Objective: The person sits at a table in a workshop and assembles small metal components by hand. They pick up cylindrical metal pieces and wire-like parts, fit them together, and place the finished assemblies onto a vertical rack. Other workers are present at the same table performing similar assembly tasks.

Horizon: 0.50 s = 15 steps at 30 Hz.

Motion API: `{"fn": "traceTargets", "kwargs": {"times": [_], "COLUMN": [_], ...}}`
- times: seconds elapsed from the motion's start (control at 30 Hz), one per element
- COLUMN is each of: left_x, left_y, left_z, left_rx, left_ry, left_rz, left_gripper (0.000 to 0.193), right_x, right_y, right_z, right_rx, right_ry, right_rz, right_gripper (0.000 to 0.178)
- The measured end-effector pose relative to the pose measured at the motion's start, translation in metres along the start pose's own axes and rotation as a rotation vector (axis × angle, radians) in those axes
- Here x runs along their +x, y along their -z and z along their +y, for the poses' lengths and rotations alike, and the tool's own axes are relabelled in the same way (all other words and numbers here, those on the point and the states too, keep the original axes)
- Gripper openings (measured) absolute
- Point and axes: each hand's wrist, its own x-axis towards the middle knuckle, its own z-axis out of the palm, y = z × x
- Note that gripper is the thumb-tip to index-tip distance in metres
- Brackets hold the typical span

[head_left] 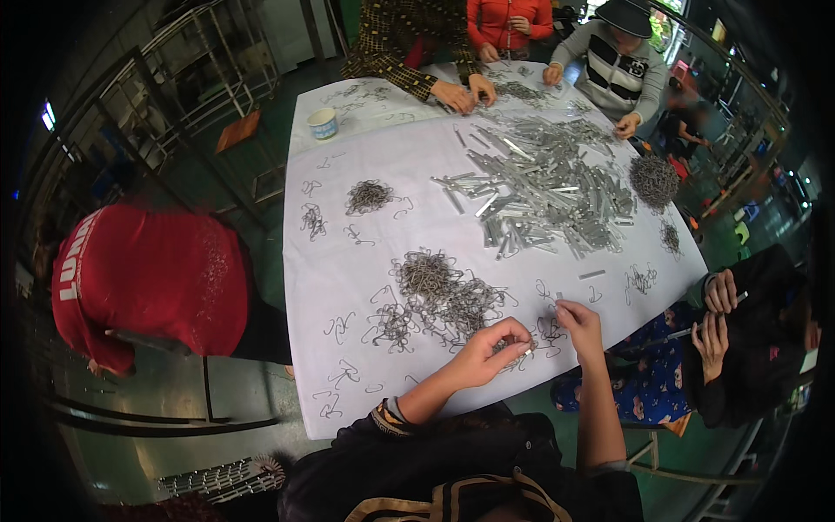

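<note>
My left hand is closed at the near edge of the white-covered table. A small shiny bit shows at its fingertips, beside bent wire hooks, but I cannot make out what it belongs to. To its right, my right hand pinches something small and greyish, too small to name. A few loose wire hooks lie between the two hands. Just beyond my left hand is a tangled heap of wire hooks. Farther off spreads a large pile of flat silvery metal strips, and a single strip lies apart from it.
Several people work around the table; one person's hands hold a strip at my right. A person in a red shirt bends at the left. A paper cup and more hook heaps stand on the cloth.
</note>
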Motion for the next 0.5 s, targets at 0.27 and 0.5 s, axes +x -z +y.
{"fn": "traceTargets", "kwargs": {"times": [0.27,0.5], "left_x": [-0.004,0.002], "left_y": [0.0,-0.003], "left_z": [-0.014,-0.016], "left_rx": [0.04,0.077], "left_ry": [0.064,0.081], "left_rz": [0.068,0.08], "left_gripper": [0.009,0.008], "right_x": [0.114,0.158], "right_y": [-0.055,-0.095], "right_z": [-0.013,-0.012], "right_rx": [-0.629,-0.859], "right_ry": [0.333,0.369], "right_rz": [0.226,0.136], "right_gripper": [0.035,0.04]}}
